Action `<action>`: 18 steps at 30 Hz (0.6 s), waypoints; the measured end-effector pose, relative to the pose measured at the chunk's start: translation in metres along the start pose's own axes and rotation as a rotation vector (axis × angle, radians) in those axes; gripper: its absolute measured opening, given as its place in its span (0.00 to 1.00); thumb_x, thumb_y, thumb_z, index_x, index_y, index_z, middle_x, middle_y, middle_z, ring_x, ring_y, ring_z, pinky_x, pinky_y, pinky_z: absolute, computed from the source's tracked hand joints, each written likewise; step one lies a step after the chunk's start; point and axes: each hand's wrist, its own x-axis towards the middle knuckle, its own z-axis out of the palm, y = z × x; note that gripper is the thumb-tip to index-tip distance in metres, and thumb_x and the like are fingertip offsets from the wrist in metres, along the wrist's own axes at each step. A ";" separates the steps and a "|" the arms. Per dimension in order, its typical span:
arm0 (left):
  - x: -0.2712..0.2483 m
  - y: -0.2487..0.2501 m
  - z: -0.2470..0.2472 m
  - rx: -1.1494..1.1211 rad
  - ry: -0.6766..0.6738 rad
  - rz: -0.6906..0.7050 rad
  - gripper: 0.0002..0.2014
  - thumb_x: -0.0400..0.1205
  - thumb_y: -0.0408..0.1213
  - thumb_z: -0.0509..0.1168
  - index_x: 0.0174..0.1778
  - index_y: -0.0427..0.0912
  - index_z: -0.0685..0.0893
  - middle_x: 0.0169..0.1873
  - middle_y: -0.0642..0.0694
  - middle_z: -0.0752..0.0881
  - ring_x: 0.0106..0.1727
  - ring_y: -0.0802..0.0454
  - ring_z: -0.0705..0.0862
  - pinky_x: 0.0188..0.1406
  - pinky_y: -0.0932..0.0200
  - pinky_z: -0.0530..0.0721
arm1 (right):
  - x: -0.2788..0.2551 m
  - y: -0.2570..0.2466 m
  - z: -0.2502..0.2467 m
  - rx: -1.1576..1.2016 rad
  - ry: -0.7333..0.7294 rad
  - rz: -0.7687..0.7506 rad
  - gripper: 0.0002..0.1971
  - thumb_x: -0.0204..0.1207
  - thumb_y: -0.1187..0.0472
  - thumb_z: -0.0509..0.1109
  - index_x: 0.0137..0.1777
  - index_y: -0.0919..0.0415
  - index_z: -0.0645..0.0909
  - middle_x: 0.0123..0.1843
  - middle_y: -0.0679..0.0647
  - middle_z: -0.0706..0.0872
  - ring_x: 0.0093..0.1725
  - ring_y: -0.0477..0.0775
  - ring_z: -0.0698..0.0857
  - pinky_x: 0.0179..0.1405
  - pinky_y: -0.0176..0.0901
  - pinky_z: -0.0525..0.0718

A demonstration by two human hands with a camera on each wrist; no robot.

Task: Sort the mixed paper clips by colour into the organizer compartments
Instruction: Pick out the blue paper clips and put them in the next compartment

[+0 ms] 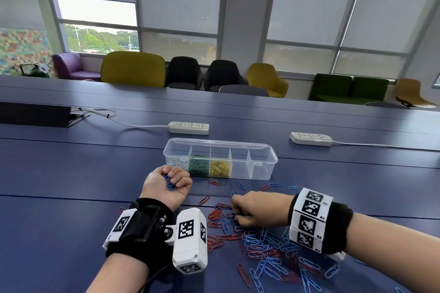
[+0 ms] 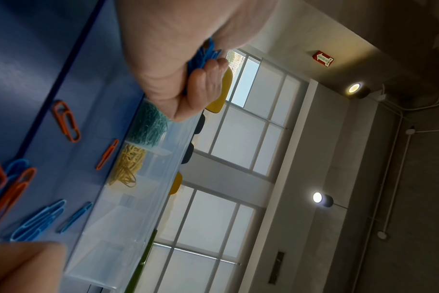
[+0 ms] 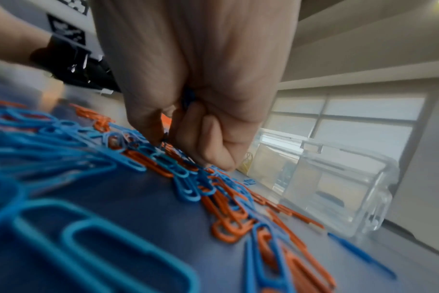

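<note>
A clear organizer (image 1: 266, 153) stands on the blue table, with white, green (image 1: 198, 166) and yellow clips (image 1: 220, 169) in its three left compartments; the two right ones look bare. My left hand (image 1: 170, 183) rests palm up just in front of its left end, fingers curled round a bunch of blue clips (image 1: 169, 183), also seen as blue clips (image 2: 206, 54) in the left wrist view. My right hand (image 1: 252, 209) reaches down into the mixed pile of blue and red-orange clips (image 1: 269, 242), its fingertips (image 3: 160, 138) pinching at a blue clip, with more blue clips (image 3: 188, 97) tucked in its palm.
Two white power strips (image 1: 188, 127) (image 1: 311, 138) lie behind the organizer, with a dark laptop (image 1: 35, 114) at the far left. Loose clips (image 1: 240, 184) are scattered between the organizer and the pile. Chairs line the windows beyond the table.
</note>
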 end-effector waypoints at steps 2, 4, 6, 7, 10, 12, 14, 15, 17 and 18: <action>0.000 0.000 0.000 0.001 0.000 0.001 0.16 0.71 0.32 0.53 0.14 0.43 0.66 0.15 0.51 0.64 0.12 0.55 0.63 0.11 0.66 0.61 | -0.003 0.000 -0.002 0.007 0.016 -0.007 0.06 0.83 0.58 0.57 0.48 0.59 0.64 0.45 0.62 0.80 0.40 0.56 0.72 0.41 0.43 0.67; 0.000 0.000 0.000 0.001 -0.001 -0.003 0.16 0.71 0.32 0.53 0.14 0.43 0.66 0.15 0.51 0.64 0.12 0.55 0.63 0.11 0.66 0.61 | -0.005 0.005 -0.006 0.081 0.045 -0.028 0.06 0.84 0.59 0.55 0.47 0.59 0.64 0.35 0.52 0.74 0.35 0.54 0.70 0.40 0.42 0.66; 0.000 0.001 -0.001 -0.001 0.003 -0.010 0.18 0.72 0.33 0.52 0.14 0.42 0.66 0.15 0.51 0.64 0.12 0.55 0.63 0.11 0.66 0.61 | -0.008 0.012 -0.011 0.204 0.083 -0.036 0.07 0.85 0.58 0.53 0.46 0.58 0.64 0.33 0.47 0.69 0.31 0.46 0.68 0.37 0.41 0.67; 0.001 0.001 -0.001 -0.004 0.002 -0.015 0.19 0.73 0.33 0.52 0.14 0.42 0.66 0.15 0.51 0.64 0.12 0.55 0.63 0.11 0.66 0.61 | -0.009 0.017 -0.011 0.319 0.091 -0.029 0.08 0.86 0.58 0.53 0.46 0.58 0.65 0.33 0.46 0.68 0.30 0.44 0.66 0.34 0.39 0.67; 0.000 0.000 -0.001 -0.017 -0.011 -0.039 0.18 0.72 0.31 0.51 0.14 0.42 0.66 0.15 0.51 0.64 0.12 0.55 0.63 0.10 0.66 0.62 | -0.014 0.026 -0.008 0.954 0.071 0.004 0.10 0.87 0.61 0.52 0.42 0.56 0.65 0.30 0.46 0.66 0.25 0.43 0.62 0.24 0.32 0.61; -0.001 -0.001 0.000 -0.029 -0.011 -0.059 0.17 0.71 0.29 0.51 0.14 0.42 0.66 0.15 0.50 0.64 0.12 0.55 0.63 0.09 0.64 0.63 | -0.018 0.028 -0.006 1.345 0.079 0.000 0.11 0.86 0.63 0.51 0.40 0.56 0.66 0.28 0.46 0.63 0.23 0.43 0.58 0.21 0.31 0.56; -0.001 -0.003 0.002 -0.058 0.005 -0.089 0.15 0.70 0.28 0.50 0.16 0.41 0.65 0.15 0.50 0.65 0.12 0.55 0.64 0.08 0.64 0.64 | -0.022 0.031 -0.007 1.629 0.078 -0.003 0.12 0.83 0.64 0.51 0.38 0.57 0.68 0.29 0.49 0.60 0.23 0.44 0.57 0.20 0.32 0.55; -0.001 -0.005 0.002 -0.073 0.019 -0.107 0.15 0.71 0.28 0.50 0.18 0.41 0.66 0.16 0.50 0.65 0.12 0.54 0.65 0.08 0.64 0.64 | -0.023 0.034 -0.008 1.756 0.078 0.008 0.12 0.81 0.63 0.51 0.37 0.58 0.69 0.29 0.49 0.60 0.23 0.44 0.57 0.20 0.32 0.54; -0.001 -0.008 0.003 -0.081 0.054 -0.127 0.16 0.77 0.30 0.50 0.22 0.41 0.67 0.17 0.49 0.68 0.13 0.54 0.68 0.09 0.66 0.68 | -0.027 0.037 -0.010 1.933 0.071 0.036 0.11 0.80 0.60 0.51 0.36 0.59 0.69 0.29 0.50 0.61 0.22 0.44 0.58 0.19 0.32 0.55; -0.001 -0.010 0.003 -0.084 0.066 -0.125 0.18 0.81 0.32 0.49 0.23 0.41 0.69 0.18 0.48 0.70 0.15 0.53 0.71 0.11 0.66 0.72 | -0.029 0.038 -0.010 1.978 0.071 0.056 0.12 0.81 0.58 0.51 0.36 0.59 0.69 0.29 0.50 0.62 0.21 0.44 0.59 0.18 0.32 0.57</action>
